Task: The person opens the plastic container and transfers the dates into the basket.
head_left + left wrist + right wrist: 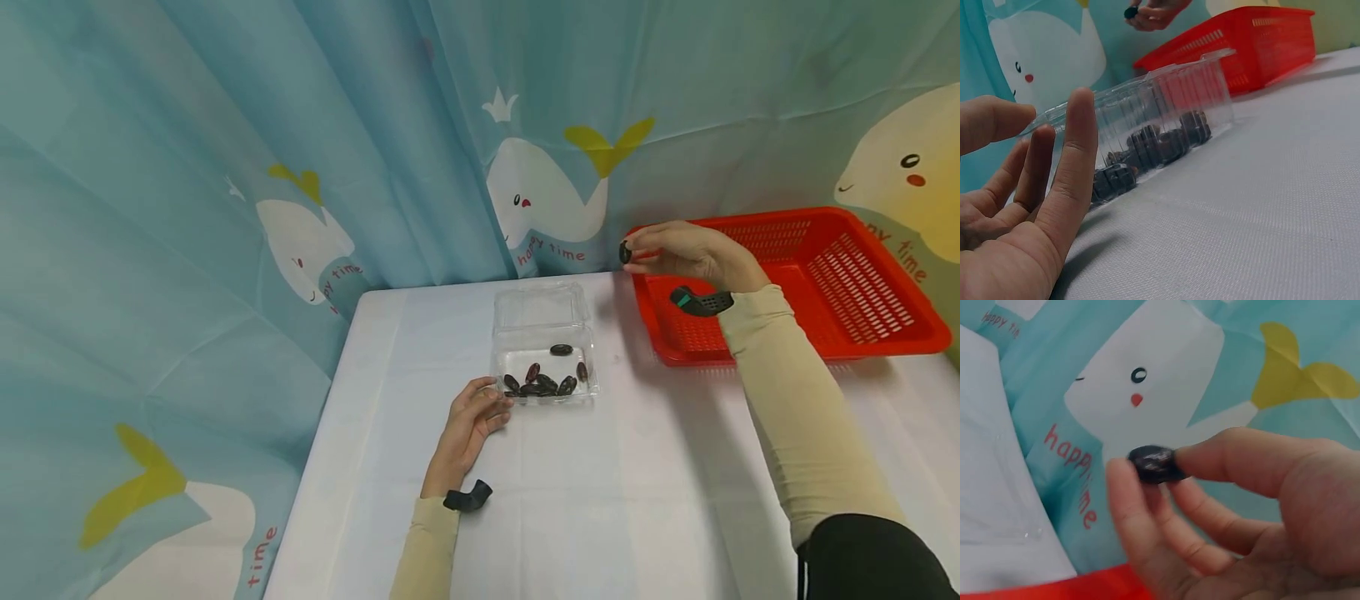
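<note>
A clear plastic clamshell box stands open on the white table, with several dark oval pieces in its front half. My left hand rests on the table at the box's near left corner, fingers loosely straight and holding nothing; in the left wrist view the fingers stand just beside the box wall. My right hand hovers over the left end of the red basket and pinches one dark piece between thumb and fingertips, seen close in the right wrist view as a dark piece.
The red slotted basket sits at the table's far right corner. A blue whale-print curtain hangs right behind the table and along its left side. The white tablecloth spreads bare in front of the box.
</note>
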Tool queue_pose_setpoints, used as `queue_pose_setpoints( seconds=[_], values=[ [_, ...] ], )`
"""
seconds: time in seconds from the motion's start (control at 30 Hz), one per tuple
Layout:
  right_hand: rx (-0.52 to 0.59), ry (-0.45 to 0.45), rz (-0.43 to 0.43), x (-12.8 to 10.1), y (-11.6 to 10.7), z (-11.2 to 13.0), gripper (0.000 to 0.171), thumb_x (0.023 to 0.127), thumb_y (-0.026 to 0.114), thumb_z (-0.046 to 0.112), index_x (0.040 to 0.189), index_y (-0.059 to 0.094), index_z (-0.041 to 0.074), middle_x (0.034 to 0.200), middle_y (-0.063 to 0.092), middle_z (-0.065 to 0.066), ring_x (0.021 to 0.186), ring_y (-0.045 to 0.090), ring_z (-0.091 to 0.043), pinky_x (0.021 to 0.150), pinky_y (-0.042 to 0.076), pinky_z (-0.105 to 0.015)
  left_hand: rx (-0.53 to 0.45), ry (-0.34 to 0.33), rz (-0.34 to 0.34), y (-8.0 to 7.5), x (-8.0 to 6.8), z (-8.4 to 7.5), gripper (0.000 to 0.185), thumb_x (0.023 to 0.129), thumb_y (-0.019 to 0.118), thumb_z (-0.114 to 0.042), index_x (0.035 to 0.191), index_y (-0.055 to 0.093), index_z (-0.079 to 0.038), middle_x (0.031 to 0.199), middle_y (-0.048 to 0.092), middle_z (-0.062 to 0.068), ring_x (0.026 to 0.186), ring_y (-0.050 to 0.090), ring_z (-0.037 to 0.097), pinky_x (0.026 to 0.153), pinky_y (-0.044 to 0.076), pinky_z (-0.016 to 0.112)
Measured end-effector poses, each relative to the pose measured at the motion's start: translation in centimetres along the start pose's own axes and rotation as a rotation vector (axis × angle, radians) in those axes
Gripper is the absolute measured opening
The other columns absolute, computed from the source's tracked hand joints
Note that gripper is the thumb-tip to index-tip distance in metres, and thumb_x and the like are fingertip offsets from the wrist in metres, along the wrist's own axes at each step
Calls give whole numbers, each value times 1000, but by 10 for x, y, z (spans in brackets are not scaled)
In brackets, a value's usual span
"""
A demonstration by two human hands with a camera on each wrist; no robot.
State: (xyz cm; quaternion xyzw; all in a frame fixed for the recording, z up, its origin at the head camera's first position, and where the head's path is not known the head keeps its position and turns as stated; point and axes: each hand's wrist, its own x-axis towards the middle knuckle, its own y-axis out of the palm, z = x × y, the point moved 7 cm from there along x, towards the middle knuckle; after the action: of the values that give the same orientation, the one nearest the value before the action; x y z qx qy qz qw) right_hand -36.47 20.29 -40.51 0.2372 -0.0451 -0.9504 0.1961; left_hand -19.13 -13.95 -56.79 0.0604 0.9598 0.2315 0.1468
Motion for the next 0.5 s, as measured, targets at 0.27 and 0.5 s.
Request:
queue_pose_setpoints(
  seconds=[0.27, 0.5],
  values=[
    [14, -56, -9, 5, -20, -9, 11, 105, 64, 21, 112, 70, 15, 108, 67, 3, 99, 74, -15, 100, 61, -31, -10, 2, 9, 1, 0, -1, 32, 107, 56, -8, 136, 46, -3, 100, 64, 0, 100, 73, 14, 81, 61, 24],
    [138, -29, -47, 4, -46, -22, 19, 106, 61, 20, 115, 78, 21, 114, 64, 7, 106, 67, -13, 96, 61, -27, -23, 6, 15, 1, 0, -2, 35, 107, 54, -5, 139, 44, 0, 99, 64, -1, 98, 74, 14, 79, 61, 23]
  ],
)
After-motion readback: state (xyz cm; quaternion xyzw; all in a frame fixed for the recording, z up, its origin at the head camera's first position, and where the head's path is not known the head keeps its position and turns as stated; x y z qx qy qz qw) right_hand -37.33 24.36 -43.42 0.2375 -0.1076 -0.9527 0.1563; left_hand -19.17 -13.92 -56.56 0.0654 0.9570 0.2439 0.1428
